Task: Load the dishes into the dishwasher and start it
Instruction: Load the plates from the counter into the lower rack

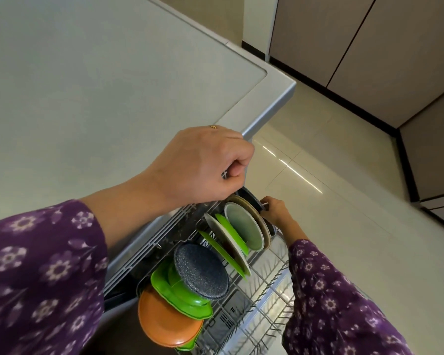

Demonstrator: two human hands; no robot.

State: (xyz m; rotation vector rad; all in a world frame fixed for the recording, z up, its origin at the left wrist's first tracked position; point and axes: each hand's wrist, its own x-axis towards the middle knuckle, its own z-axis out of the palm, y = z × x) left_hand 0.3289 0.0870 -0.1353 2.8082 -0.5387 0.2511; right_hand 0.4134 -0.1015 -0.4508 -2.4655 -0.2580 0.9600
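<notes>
The left hand (203, 165) is curling into a loose fist at the edge of the pale grey tabletop (92, 80); whether it is holding anything cannot be told. The right hand (276, 212) is grasping the dark rim at the far end of the wire dishwasher rack (264, 298), just beside a pale green round plate (244, 226) standing on edge. Nearer, lime green plates (231, 233) and a white plate (223, 237) are leaning in the tines, crowding the far end. A speckled dark grey bowl (201, 272), green bowls (180, 295) and an orange bowl (164, 321) are filling the near left. Purple flowered sleeves (36, 278) are covering both arms.
</notes>
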